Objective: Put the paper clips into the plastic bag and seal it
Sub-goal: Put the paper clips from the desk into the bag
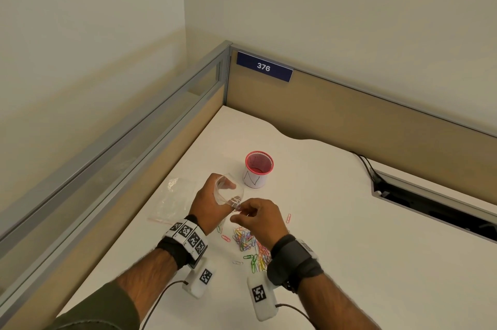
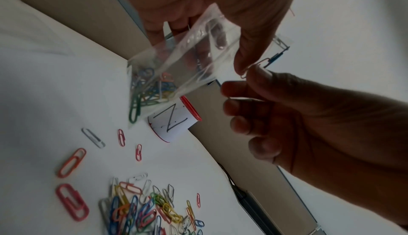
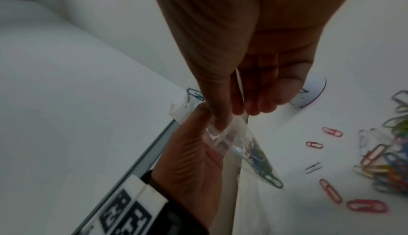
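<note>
Left hand (image 1: 208,201) grips plastic bag (image 2: 176,74), clips inside. Right hand (image 1: 259,218) pinches paper clip (image 2: 256,67) at its mouth. Head view alone shows red cup (image 1: 259,169) interior.

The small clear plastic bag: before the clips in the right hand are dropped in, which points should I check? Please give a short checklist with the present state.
1. Left hand holds the small clear plastic bag off the white desk: ok.
2. Bag mouth is open: ok.
3. Right hand pinches paper clips at the mouth: ok.
4. Clips are already at the bag's bottom: ok.
5. Colourful pile of loose paper clips is still on the desk, so the task is unfinished: not ok.
6. Bag's seal strip is undamaged: cannot tell.
</note>
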`<state>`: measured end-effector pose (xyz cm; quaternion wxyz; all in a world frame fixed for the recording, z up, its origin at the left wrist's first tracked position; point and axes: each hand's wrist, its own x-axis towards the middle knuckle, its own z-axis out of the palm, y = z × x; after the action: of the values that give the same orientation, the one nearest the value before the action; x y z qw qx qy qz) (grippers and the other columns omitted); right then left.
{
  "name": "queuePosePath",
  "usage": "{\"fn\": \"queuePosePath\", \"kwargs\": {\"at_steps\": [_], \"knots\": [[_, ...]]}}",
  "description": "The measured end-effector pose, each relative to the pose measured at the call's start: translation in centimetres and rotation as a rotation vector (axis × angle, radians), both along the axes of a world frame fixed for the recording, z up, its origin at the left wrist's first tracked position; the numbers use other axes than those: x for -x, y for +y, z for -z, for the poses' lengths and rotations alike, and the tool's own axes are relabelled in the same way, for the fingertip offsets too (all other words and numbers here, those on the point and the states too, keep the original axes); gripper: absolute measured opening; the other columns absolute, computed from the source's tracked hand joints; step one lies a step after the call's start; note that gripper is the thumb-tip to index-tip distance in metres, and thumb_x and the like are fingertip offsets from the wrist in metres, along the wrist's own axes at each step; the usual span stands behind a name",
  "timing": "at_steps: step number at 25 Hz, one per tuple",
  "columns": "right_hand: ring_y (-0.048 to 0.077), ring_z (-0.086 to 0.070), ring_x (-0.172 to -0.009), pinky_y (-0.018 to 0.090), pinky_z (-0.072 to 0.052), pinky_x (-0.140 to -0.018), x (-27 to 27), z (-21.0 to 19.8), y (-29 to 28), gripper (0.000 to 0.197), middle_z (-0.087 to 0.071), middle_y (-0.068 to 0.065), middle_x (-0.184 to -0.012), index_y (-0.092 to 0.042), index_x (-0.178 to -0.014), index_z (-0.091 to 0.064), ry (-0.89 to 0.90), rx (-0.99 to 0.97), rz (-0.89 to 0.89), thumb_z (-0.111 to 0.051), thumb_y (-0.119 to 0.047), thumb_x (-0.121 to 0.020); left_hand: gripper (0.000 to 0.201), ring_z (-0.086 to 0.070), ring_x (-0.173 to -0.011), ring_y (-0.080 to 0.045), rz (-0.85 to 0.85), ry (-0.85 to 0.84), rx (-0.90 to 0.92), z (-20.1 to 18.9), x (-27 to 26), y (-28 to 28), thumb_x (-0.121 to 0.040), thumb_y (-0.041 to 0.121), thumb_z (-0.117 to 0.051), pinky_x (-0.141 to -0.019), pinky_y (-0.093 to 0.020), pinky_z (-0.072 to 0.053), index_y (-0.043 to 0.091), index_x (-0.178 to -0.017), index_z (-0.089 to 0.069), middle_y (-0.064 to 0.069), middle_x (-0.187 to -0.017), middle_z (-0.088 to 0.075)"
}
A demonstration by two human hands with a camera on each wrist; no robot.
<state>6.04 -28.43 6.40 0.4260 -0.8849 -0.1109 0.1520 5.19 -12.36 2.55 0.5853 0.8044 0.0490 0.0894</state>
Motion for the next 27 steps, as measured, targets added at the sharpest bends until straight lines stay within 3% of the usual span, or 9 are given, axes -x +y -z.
{"fn": "queuePosePath", "kwargs": {"at_steps": [3, 6, 10, 14, 17, 19, 21, 23, 27], "knots": [[0.026, -0.065, -0.071, 0.044, -0.057, -0.067, -0.3, -0.6, 0.6, 0.008, -0.070, 0.006, -0.075, -0.016, -0.080, -0.072, -0.027, -0.064, 0.043, -0.075, -0.024, -0.079, 0.041, -0.061, -0.113, -0.009, -0.011, 0.003, -0.003, 0.2, -0.1, 0.3, -0.076, 0.018, -0.082, -0.096, -0.025, -0.044, 0.021, -0.106, -0.054, 0.007, -0.109, -0.066], [0.021, -0.063, -0.069, 0.037, -0.057, -0.068, -0.5, -1.8, 0.3, 0.009, -0.067, 0.001, -0.074, -0.017, -0.078, -0.069, -0.116, -0.007, 0.026, -0.072, -0.024, -0.082, 0.039, -0.060, -0.113, -0.010, -0.020, 0.009, -0.024, 0.6, 0.1, 0.7, -0.078, 0.024, -0.080, -0.097, -0.029, -0.046, 0.024, -0.105, -0.053, 0.008, -0.109, -0.065], [0.010, -0.060, -0.068, 0.027, -0.054, -0.068, -1.1, -4.1, 0.0, 0.007, -0.065, -0.008, -0.075, -0.020, -0.083, -0.067, -0.264, 0.094, -0.064, -0.065, -0.026, -0.087, 0.040, -0.060, -0.112, -0.013, -0.010, 0.043, -0.066, 0.9, 0.4, 0.6, -0.079, 0.026, -0.079, -0.098, -0.031, -0.047, 0.024, -0.108, -0.052, 0.008, -0.110, -0.063], [0.014, -0.060, -0.071, 0.031, -0.055, -0.071, -1.6, -5.4, 1.2, 0.012, -0.067, -0.002, -0.081, -0.018, -0.092, -0.068, -0.338, 0.200, -0.164, -0.061, -0.027, -0.090, 0.044, -0.059, -0.110, -0.012, 0.024, 0.034, -0.081, 0.8, 0.6, -0.3, -0.078, 0.019, -0.079, -0.099, -0.032, -0.048, 0.024, -0.112, -0.050, 0.013, -0.108, -0.060], [0.007, -0.058, -0.073, 0.024, -0.053, -0.074, -1.6, -5.8, 1.2, 0.019, -0.063, -0.008, -0.084, -0.021, -0.106, -0.068, -0.363, 0.179, -0.180, -0.060, -0.029, -0.091, 0.045, -0.059, -0.109, -0.009, 0.041, 0.032, -0.059, 0.4, 0.7, -0.5, -0.078, 0.018, -0.079, -0.098, -0.028, -0.047, 0.027, -0.109, -0.049, 0.010, -0.109, -0.061], [0.007, -0.059, -0.077, 0.021, -0.052, -0.076, -2.2, -5.8, 0.0, 0.017, -0.066, -0.007, -0.089, -0.020, -0.106, -0.069, -0.398, 0.133, -0.123, -0.061, -0.022, -0.091, 0.040, -0.060, -0.111, -0.005, 0.043, 0.003, -0.035, 0.3, 0.9, -0.1, -0.078, 0.022, -0.079, -0.099, -0.027, -0.046, 0.029, -0.106, -0.051, 0.010, -0.109, -0.064], [0.011, -0.062, -0.086, 0.024, -0.052, -0.081, -3.3, -4.2, -2.3, 0.017, -0.068, -0.004, -0.098, -0.018, -0.105, -0.069, -0.356, 0.166, -0.052, -0.060, -0.018, -0.090, 0.038, -0.060, -0.113, -0.007, 0.031, -0.015, -0.003, 0.3, 1.2, 0.6, -0.077, 0.023, -0.079, -0.101, -0.031, -0.046, 0.026, -0.105, -0.053, 0.007, -0.110, -0.065], [0.017, -0.062, -0.096, 0.029, -0.050, -0.087, -4.6, -0.9, -5.2, 0.020, -0.066, 0.001, -0.108, -0.017, -0.107, -0.068, -0.242, 0.316, 0.029, -0.058, -0.015, -0.090, 0.038, -0.061, -0.115, -0.010, 0.018, -0.021, 0.018, 0.2, 1.6, 1.4, -0.078, 0.020, -0.080, -0.104, -0.034, -0.046, 0.023, -0.105, -0.054, 0.005, -0.111, -0.066], [0.028, -0.046, -0.124, 0.038, -0.044, -0.103, -4.8, 5.4, -8.4, 0.037, -0.048, 0.010, -0.132, -0.014, -0.126, -0.056, 0.038, 0.630, 0.024, -0.050, -0.007, -0.090, 0.038, -0.060, -0.117, -0.011, -0.006, -0.026, 0.027, 0.0, 2.6, 2.9, -0.078, 0.018, -0.080, -0.106, -0.040, -0.046, 0.022, -0.106, -0.054, 0.003, -0.113, -0.066]]}}
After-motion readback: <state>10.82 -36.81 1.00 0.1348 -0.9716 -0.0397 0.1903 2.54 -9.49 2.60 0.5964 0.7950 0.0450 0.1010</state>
